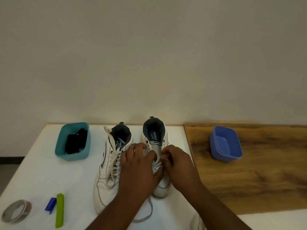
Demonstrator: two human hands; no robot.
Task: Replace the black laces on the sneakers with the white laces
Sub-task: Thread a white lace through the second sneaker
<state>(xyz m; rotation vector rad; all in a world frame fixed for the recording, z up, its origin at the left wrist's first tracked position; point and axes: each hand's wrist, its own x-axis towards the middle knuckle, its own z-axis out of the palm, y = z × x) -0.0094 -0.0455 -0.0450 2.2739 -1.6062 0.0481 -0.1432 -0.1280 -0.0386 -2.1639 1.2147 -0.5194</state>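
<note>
Two sneakers (114, 165), two hands (139, 168), one teal tub (73, 141).

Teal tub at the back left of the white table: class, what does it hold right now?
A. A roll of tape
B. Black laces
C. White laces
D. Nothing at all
B: the teal tub holds a dark tangle of black laces, while white laces run through the left sneaker and the roll of tape lies at the table's near left corner.
</note>
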